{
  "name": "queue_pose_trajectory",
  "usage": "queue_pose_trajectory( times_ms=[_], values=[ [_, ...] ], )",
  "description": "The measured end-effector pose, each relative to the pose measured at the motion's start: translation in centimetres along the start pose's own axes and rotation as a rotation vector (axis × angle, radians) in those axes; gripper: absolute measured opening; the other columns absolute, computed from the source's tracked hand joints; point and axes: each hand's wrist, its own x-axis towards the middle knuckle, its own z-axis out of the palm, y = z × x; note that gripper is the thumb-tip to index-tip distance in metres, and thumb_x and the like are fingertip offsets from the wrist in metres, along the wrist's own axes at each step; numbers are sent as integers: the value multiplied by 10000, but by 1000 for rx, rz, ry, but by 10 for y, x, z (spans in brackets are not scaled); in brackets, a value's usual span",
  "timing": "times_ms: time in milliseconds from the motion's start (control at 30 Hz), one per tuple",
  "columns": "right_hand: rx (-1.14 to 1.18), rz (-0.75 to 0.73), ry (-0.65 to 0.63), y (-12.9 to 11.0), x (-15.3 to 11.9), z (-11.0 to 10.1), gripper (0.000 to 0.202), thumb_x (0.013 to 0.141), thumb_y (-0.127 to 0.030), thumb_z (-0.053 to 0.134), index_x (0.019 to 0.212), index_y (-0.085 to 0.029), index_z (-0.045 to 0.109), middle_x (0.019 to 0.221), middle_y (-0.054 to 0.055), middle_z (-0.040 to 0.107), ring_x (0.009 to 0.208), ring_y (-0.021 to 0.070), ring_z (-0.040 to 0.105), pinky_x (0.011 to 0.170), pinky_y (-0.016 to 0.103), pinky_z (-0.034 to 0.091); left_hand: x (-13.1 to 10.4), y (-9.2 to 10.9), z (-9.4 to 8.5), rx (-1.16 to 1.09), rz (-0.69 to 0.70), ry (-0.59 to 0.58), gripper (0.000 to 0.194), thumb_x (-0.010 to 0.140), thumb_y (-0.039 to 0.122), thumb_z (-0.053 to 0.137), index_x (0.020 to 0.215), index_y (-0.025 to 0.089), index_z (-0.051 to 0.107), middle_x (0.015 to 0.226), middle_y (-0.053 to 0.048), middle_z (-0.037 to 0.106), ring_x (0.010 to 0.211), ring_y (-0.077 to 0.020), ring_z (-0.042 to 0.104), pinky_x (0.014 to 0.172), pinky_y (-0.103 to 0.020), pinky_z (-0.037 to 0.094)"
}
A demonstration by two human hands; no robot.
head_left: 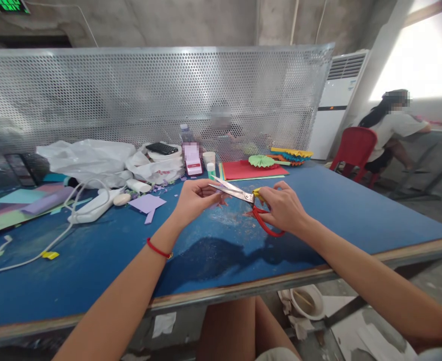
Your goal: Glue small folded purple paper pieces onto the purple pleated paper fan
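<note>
Metal scissors [248, 197] with red handles hang over the blue table, blades slightly apart and pointing left. My right hand [286, 208] is closed round their handles. Something small and yellow [257, 193] shows at its fingers, by the handle; I cannot tell whether it belongs to the scissors. My left hand [196, 198], with a red cord bracelet [158, 248] on its wrist, is closed in a pinch beside the blade tips. What it pinches, if anything, is too small or hidden to name; a faint purplish patch shows below its fingertips.
On the blue table [130, 281] lie purple paper [147, 203], a white power strip [96, 205] with its cable, and coloured sheets. Behind stand a phone [193, 159], a glue stick [210, 171], red paper [239, 170] and a green paper fan [262, 161]. A perforated metal screen [149, 90] closes the back.
</note>
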Motion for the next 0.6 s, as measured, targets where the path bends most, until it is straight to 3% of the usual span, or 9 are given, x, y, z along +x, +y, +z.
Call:
queue_pose_trajectory(
  times_ms=[367,600],
  values=[
    [-40,-19,22,2,1,-3,415,942,-588,528,739,-227,552,662,21,679,525,164,443,807,341,355,0,2,1,-31,-23,-7,309,525,237,992,734,111,802,650,-106,752,528,-204,711,519,-256,584],
    [-72,22,113,3,1,-3,513,959,-660,465,684,-231,522,599,18,636,518,156,410,790,337,362,1,-1,-4,3,10,-18,346,568,324,978,785,108,816,715,-138,776,551,-196,716,538,-254,588]
  ],
)
